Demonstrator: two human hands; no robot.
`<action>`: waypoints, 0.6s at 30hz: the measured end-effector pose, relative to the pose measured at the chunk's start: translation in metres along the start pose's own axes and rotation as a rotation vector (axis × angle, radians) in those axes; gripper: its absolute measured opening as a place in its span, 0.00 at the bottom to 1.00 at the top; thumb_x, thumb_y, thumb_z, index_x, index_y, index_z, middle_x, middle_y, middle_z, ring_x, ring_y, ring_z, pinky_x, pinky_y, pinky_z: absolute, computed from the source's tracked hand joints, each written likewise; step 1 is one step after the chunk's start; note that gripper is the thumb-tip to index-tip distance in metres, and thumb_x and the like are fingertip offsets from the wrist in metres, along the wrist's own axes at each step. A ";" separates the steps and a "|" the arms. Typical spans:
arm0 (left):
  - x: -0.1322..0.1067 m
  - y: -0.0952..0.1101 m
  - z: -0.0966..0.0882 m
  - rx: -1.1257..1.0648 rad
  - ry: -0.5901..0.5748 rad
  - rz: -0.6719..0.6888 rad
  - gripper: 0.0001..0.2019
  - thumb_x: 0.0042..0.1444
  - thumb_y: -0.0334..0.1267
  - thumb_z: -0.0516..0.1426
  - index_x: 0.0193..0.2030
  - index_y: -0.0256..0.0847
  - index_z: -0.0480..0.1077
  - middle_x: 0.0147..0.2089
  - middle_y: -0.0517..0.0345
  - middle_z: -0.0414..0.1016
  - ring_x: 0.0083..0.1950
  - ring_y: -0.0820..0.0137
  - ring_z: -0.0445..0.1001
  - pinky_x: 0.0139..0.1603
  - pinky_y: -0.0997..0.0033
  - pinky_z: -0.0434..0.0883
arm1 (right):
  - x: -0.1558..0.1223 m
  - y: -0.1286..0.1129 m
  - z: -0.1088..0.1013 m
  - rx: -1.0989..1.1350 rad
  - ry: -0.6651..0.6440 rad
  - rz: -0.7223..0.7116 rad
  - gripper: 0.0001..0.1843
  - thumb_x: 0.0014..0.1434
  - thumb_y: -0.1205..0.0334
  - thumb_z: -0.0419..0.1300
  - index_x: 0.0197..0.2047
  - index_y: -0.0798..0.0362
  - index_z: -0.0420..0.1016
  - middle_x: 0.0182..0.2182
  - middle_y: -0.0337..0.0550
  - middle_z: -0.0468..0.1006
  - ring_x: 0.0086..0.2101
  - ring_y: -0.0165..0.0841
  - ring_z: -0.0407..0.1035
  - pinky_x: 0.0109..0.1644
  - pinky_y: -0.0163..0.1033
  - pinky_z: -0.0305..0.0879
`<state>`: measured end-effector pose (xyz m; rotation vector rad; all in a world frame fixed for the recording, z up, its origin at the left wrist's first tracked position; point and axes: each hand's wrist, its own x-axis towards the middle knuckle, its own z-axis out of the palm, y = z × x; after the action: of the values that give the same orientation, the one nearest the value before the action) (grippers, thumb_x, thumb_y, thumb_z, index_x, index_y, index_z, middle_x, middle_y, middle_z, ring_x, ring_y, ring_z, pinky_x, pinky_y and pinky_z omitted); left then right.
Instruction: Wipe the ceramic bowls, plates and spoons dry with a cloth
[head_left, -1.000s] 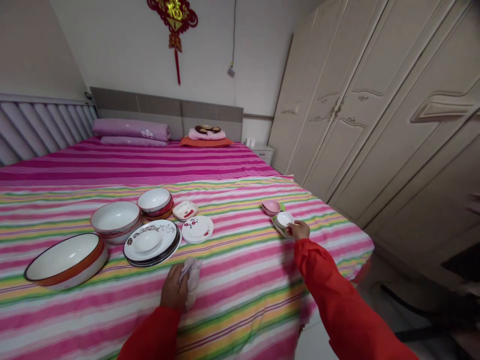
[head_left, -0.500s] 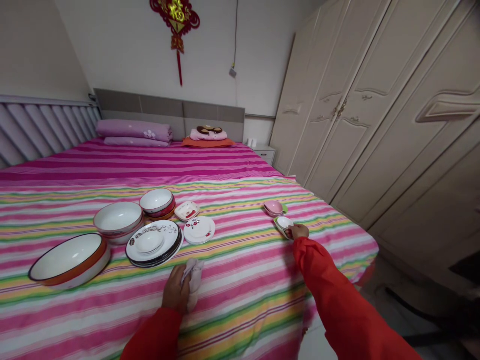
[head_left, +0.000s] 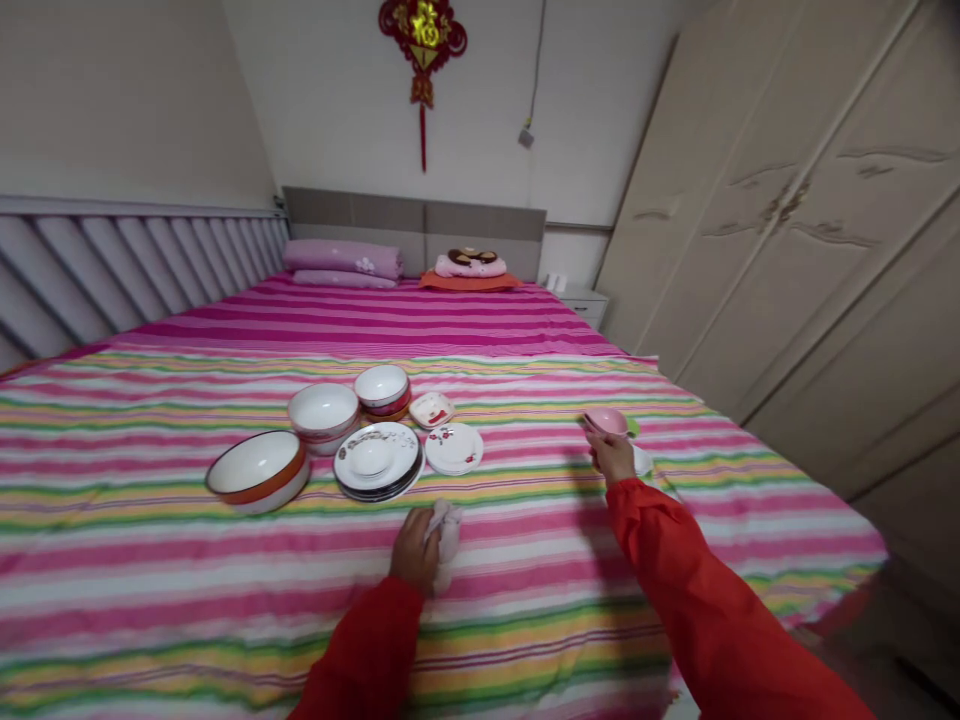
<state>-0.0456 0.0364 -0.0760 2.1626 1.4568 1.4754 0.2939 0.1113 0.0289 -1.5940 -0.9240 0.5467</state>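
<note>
My right hand [head_left: 615, 458] is at the near-left rim of the round, smooth pink bowl [head_left: 608, 421]; can't tell if pinching | my left hand [head_left: 415, 550] clutches crumpled pale cloth [head_left: 449, 532] | striped fabric [head_left: 525, 600] beneath

A cloth [head_left: 448, 532] is in the left hand [head_left: 415, 553]. Beyond this hand, on the bed [head_left: 517, 570], stands a stack of plates [head_left: 399, 457] with a small dish [head_left: 372, 459] on top, and further left, the big bowls [head_left: 259, 486]. A small bowl [head_left: 608, 420] is at the fingertips of the right hand [head_left: 614, 456]; another bowl [head_left: 643, 461] lies just right of this hand.
</note>
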 end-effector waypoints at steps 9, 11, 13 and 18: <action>-0.001 0.006 -0.002 -0.007 -0.017 -0.021 0.11 0.52 0.27 0.46 0.39 0.39 0.67 0.34 0.52 0.70 0.37 0.67 0.69 0.37 0.67 0.69 | -0.104 -0.067 0.171 0.118 -0.731 -0.009 0.19 0.41 0.47 0.63 0.17 0.52 0.63 0.09 0.32 0.65 0.10 0.25 0.57 0.14 0.30 0.52; -0.001 0.006 -0.002 -0.007 -0.025 -0.029 0.11 0.51 0.27 0.47 0.37 0.40 0.67 0.33 0.52 0.69 0.36 0.67 0.69 0.37 0.67 0.70 | -0.121 -0.076 0.200 0.102 -0.847 -0.035 0.19 0.44 0.47 0.63 0.19 0.52 0.63 0.10 0.32 0.65 0.11 0.25 0.58 0.14 0.31 0.52; -0.002 0.005 -0.002 -0.011 -0.040 -0.031 0.11 0.50 0.27 0.47 0.37 0.40 0.67 0.34 0.52 0.70 0.37 0.67 0.69 0.37 0.67 0.70 | -0.133 -0.083 0.223 0.031 -0.863 -0.072 0.17 0.46 0.48 0.63 0.23 0.52 0.65 0.11 0.32 0.66 0.12 0.26 0.59 0.16 0.31 0.53; -0.004 0.002 -0.001 -0.058 -0.058 -0.048 0.18 0.48 0.27 0.48 0.47 0.40 0.67 0.42 0.49 0.72 0.46 0.63 0.70 0.47 0.59 0.70 | -0.142 -0.096 0.258 -0.420 -0.760 -0.294 0.11 0.41 0.59 0.68 0.26 0.54 0.71 0.23 0.40 0.75 0.26 0.33 0.69 0.26 0.33 0.59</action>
<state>-0.0454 0.0318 -0.0769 2.1034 1.4192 1.4094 -0.0124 0.1534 0.0413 -1.5790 -1.9115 0.8031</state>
